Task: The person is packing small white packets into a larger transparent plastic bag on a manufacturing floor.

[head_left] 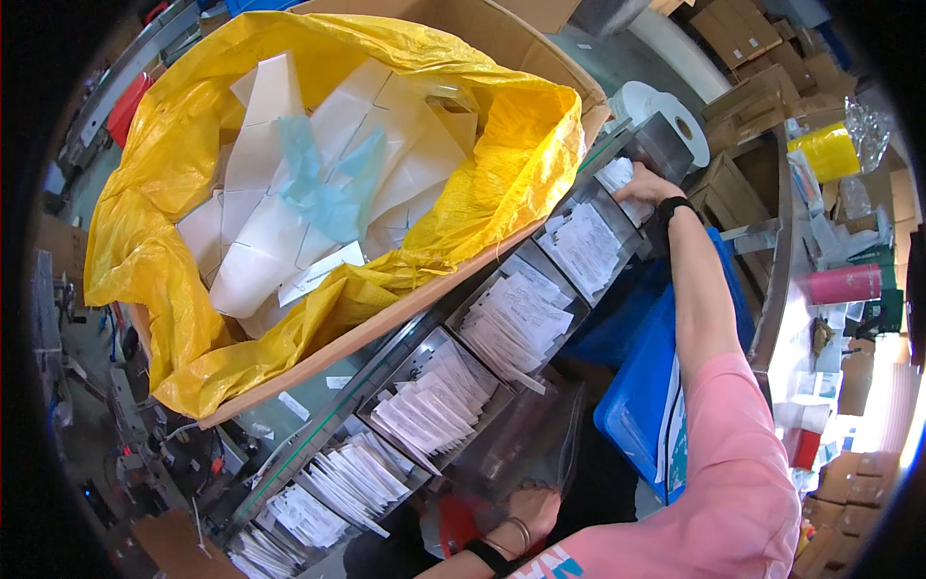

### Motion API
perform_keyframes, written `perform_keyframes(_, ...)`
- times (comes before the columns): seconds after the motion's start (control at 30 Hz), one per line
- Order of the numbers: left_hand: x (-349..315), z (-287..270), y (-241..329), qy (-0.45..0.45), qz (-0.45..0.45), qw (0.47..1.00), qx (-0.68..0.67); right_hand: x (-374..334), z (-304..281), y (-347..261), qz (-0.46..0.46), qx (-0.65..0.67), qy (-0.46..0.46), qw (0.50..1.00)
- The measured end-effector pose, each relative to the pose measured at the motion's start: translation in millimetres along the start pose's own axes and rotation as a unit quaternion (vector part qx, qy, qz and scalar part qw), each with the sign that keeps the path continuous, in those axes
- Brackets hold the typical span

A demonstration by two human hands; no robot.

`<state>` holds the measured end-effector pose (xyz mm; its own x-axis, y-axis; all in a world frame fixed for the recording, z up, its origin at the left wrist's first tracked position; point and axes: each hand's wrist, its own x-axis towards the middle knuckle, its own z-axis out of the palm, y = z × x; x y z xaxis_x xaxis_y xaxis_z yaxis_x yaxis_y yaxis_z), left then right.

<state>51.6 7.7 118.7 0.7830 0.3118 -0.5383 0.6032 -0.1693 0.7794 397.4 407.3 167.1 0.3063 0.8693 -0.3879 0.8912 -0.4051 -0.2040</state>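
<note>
grey-green flr [617, 63], cardboard bxs [858, 482] stacked at rt, bright light [892, 405] nr rt edge.

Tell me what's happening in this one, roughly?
Someone in a pink top has their right hand in the end tray of a row, touching its white papers; whether they're gripped isn't clear. Their left hand, lower down, appears to hold a clear plastic bag. More papers fill the other trays. Beyond stands a cardboard box lined with a yellow bag, containing white sheets.
</note>
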Motion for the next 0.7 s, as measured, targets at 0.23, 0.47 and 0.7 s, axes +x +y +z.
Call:
perform_keyframes(0.23,-7,4,0,0.044,0.01,0.997,0.059,-29,-3,-22,-0.021,-0.078,0.071,0.994)
perform_keyframes(0.47,-31,-6,6,0.064,0.047,0.992,0.1,-77,-36,-50,0.048,-0.088,0.204,0.974)
perform_keyframes(0.7,-43,-50,23,0.279,0.089,0.953,-0.08,-155,-44,-71,0.003,0.164,0.325,0.931)
